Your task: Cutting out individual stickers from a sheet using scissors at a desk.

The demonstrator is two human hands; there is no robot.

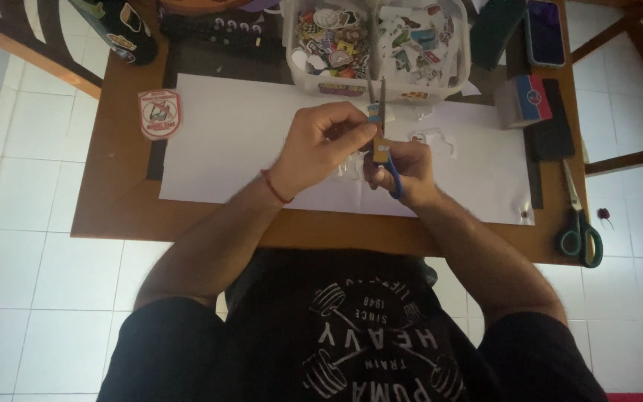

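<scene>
White floor tiles surround a brown wooden table (113, 201) covered by a white sheet (247, 141). Over the sheet's middle, the left hand (321, 145) pinches a small colourful sticker piece (376, 130), while the right hand (403, 173) grips blue-handled scissors (385, 149), blades pointing away and meeting the piece. Cutting cleanly likely calls for turning the piece rather than the blades, taking short snips. Beyond stand two clear tubs of stickers (377, 45); green-handled scissors (579, 223) lie at the table's right edge.

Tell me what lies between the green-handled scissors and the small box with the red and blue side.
In the head view, a flat black slab lies between the small box and the green-handled scissors.
</scene>
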